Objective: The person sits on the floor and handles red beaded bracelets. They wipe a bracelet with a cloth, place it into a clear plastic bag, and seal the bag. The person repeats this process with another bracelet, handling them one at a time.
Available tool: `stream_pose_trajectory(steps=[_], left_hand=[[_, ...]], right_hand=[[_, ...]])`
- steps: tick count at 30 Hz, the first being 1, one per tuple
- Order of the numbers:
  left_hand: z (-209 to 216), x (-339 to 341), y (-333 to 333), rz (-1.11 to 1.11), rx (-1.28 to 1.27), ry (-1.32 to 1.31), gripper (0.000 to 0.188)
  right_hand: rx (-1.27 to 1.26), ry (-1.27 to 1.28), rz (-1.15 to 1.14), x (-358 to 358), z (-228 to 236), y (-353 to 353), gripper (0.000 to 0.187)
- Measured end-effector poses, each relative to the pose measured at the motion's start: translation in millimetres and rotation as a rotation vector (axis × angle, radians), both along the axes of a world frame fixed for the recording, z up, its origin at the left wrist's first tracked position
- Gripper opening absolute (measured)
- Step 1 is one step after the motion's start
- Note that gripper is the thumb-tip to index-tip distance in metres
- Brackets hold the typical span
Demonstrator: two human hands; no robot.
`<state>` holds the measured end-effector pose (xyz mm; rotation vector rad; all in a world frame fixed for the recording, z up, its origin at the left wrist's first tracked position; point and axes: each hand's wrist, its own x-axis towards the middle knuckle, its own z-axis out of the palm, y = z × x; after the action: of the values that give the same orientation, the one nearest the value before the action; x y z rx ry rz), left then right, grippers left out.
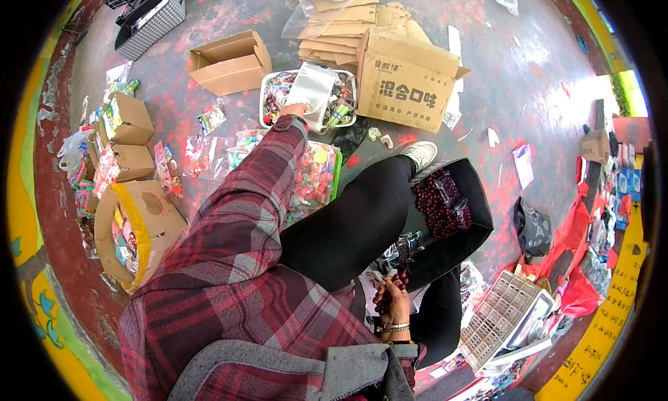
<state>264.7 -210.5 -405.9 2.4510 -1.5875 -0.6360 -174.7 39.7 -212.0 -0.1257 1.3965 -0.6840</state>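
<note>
My left hand [296, 110] is stretched out at the near edge of a stack of clear plastic bags [311, 88]. Its fingers look closed on that edge, though they show only in part. The bags lie across a white tray [353, 109] of mixed small trinkets. Close to my body, my right hand [394, 305] is closed around dark red beads [400, 279]; how they are strung is too small to make out. Beyond it, a dark box [473, 237] by my leg holds a heap of dark red beads [442, 210] and small black-and-clear packets [403, 249].
An open carton [233, 61] and a large printed carton [403, 81] stand by flattened cardboard [341, 18]. A green-edged container [316, 171] of colourful pieces sits under my left arm. At left is a yellow-taped box [149, 227]; at right, a pale crate [502, 317].
</note>
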Motion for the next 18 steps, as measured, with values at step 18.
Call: stream_pose_trajectory(steps=[18], left_hand=[[-12, 3, 20, 0.369, -0.125, 0.392, 0.024]], right_hand=[[0.012, 0.02, -0.003, -2, -3, 1, 0.004]])
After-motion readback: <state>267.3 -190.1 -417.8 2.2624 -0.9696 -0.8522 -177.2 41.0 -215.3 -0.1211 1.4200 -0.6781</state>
